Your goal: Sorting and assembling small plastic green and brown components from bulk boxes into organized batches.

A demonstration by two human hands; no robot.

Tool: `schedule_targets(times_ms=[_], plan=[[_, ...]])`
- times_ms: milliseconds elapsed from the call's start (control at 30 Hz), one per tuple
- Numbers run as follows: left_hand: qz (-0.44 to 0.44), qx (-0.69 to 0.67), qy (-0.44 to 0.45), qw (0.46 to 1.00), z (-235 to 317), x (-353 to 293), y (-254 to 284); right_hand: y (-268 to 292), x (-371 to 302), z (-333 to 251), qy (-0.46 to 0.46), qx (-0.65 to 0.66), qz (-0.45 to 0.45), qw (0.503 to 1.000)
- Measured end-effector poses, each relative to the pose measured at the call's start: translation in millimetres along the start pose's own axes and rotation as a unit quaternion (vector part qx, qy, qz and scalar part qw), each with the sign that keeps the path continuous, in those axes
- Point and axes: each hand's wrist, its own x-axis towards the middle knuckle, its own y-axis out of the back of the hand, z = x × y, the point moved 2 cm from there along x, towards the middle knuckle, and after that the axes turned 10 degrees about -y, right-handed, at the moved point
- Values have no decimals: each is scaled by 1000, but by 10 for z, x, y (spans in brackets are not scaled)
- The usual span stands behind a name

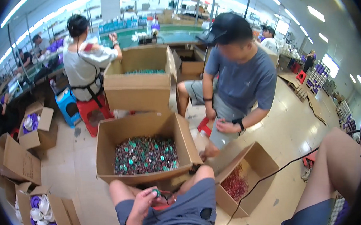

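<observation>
Fingers: left hand (142, 202) pinches tight on a small green part (156, 192) — the right hand cannot be made out.
Green part: above the grey-blue shorts (173, 214), just short of the open carton (146, 126) of mixed pieces (144, 156).
Risk: a slackened pinch could drop it; the red loop (170, 196) alongside might snag.
Pointing: too small to tell — roundish, no clear long axis.

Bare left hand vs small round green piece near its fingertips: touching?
Touching. The head view shows the bare left hand pinching the small round green piece, fingers against its edge.
</observation>
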Motion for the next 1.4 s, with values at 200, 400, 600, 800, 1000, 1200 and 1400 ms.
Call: schedule_targets(times_ms=[200,400,600,800,1000,1200,1400], plan=[[-6,4,-20,1000,-128,43,198,353,52,-321,107,15,67,992],[26,-5,-12,1000,246,-219,-391,486,-147,-225,126,30,94,987],[30,-9,-54,998,225,144,-11,-121,-481,272,-202,150,-71,965],[95,-68,-19,993,36,1268,574,-1463,-3133,2000,-539,153,-323,762],[77,-296,-4,952,375,798,568,-1041,-5783,1995,-736,-190,-165,628],[202,-76,104,971,524,-497,685,-926,-6288,2197,-766,-84,-198,606],[164,-14,169,972,-186,-525,1876,-1102,-6150,2437,-749,-64,-161,639]])
